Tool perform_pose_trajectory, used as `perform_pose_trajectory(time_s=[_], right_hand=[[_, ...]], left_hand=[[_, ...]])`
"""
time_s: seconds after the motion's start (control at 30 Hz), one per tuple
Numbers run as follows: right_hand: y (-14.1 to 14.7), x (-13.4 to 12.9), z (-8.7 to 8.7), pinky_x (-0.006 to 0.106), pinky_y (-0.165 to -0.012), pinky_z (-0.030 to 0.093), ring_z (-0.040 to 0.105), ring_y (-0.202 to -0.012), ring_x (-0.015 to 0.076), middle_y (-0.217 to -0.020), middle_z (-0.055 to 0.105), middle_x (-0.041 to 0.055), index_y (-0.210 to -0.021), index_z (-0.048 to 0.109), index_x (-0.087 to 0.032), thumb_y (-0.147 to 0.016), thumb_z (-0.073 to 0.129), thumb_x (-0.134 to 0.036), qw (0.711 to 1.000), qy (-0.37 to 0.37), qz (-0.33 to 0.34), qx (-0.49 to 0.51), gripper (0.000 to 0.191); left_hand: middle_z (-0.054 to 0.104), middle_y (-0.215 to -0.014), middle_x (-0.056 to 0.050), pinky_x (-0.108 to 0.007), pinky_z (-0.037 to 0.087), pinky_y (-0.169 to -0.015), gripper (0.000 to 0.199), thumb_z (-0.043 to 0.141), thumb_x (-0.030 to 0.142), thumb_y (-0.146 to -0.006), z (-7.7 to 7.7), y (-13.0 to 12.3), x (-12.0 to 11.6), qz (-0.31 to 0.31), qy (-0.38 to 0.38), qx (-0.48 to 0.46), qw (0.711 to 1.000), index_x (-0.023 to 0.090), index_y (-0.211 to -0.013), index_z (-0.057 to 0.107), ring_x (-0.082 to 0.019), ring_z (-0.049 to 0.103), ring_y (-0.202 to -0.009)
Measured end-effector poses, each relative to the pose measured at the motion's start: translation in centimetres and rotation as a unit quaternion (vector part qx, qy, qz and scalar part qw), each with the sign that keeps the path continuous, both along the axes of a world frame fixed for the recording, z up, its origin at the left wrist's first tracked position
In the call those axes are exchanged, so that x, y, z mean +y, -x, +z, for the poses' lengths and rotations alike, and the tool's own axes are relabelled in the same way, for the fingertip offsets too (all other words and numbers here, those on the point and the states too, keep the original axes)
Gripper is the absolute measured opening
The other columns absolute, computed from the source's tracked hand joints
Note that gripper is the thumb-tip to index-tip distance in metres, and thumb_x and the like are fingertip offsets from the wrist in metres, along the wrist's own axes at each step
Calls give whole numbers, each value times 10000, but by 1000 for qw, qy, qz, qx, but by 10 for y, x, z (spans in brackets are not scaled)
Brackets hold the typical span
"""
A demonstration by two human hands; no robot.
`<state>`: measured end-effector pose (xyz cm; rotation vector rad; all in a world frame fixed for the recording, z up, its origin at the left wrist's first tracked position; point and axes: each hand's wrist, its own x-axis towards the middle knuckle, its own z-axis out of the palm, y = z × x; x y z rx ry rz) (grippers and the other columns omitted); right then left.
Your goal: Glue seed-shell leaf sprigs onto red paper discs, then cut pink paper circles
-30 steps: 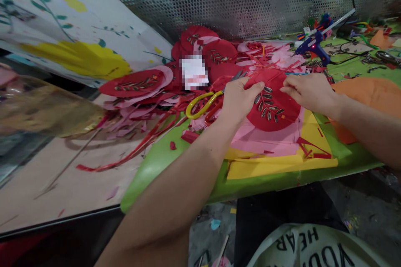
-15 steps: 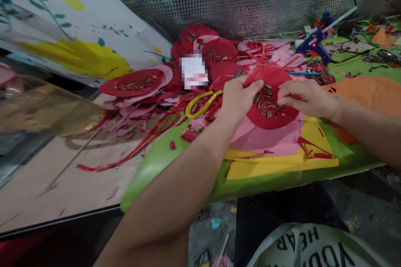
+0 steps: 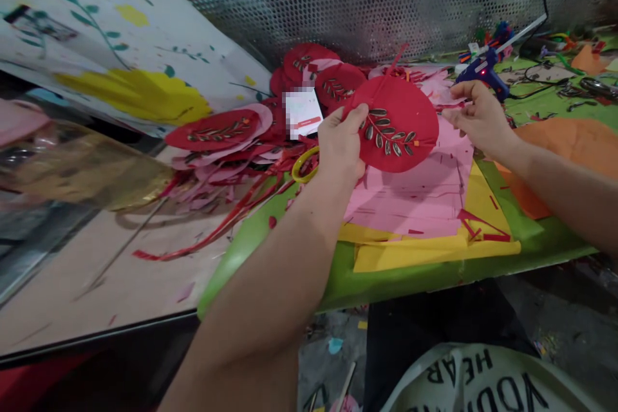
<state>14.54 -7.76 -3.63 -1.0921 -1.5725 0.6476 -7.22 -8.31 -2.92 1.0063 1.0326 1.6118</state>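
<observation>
My left hand point(image 3: 340, 138) grips the left edge of a red disc point(image 3: 420, 112), thumb on top, and holds it tilted above pink sheets. On its face is a leafy branch made of striped sunflower seeds point(image 3: 381, 131), with a small orange piece by its lower right end. To the right of the disc, apart from it, is my right hand point(image 3: 476, 117). Its fingers are bent, with a gap between thumb and forefinger, and I see nothing in them. Just behind that hand stands a blue glue gun point(image 3: 483, 71) with a red light on.
Similar red discs point(image 3: 212, 132) lie piled at the left and back, beside a phone point(image 3: 304, 109). Scissors with a yellow handle point(image 3: 302, 167) lie partly behind my left arm. Pink sheets point(image 3: 410, 206) rest on yellow paper point(image 3: 434, 256). Orange material point(image 3: 564, 154) lies at the right.
The disc has turned and moved left and up with my left hand. My right hand has left the disc's face and moved right and up, towards the glue gun, its fingers parting.
</observation>
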Motion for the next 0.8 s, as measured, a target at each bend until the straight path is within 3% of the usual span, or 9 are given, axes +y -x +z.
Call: perform_pose_trajectory(time_s=[0.13, 0.27, 0.43, 0.63, 0.8], right_hand=[[10, -14, 1, 222, -393, 378, 474, -459, 77, -679, 581, -22, -841, 554, -216, -827, 663, -427, 979, 152, 133, 38, 238], [13, -20, 5, 204, -352, 368, 454, -385, 70, -534, 570, -31, -727, 585, -198, -837, 651, -396, 959, 217, 166, 74, 235], [7, -11, 0, 215, -376, 430, 487, -396, 74, -595, 623, -38, -794, 590, -221, -856, 616, -448, 967, 175, 143, 114, 237], [5, -4, -11, 241, -445, 487, 570, -488, 98, -675, 646, -24, -914, 586, -246, -893, 482, -604, 988, 84, 124, 35, 374], [10, -10, -4, 222, -425, 476, 528, -439, 77, -656, 642, -38, -857, 577, -229, -858, 592, -523, 970, 152, 145, 124, 294]], left_hand=[[693, -688, 9, -348, 560, -839, 150, 746, 262, -664, -1, -12, -7, -13, -1, -37, 999, 199, -683, 611, -199, 704, -858], [744, -883, -23, -333, 548, -901, 147, 701, 326, -744, -1, -18, -10, -64, 5, -69, 996, 193, -779, 651, -204, 682, -1010], [733, -1086, -21, -342, 581, -862, 197, 623, 388, -838, 1, -21, -13, -130, 73, -93, 984, 225, -931, 684, -225, 627, -1140], [721, -1096, -51, -379, 612, -746, 208, 652, 307, -814, 1, -32, -26, -137, 111, -59, 983, 201, -993, 665, -236, 677, -1000], [728, -1070, -45, -377, 609, -758, 345, 777, 355, -680, -4, -32, -29, -135, 56, -16, 989, 203, -971, 671, -252, 688, -991]])
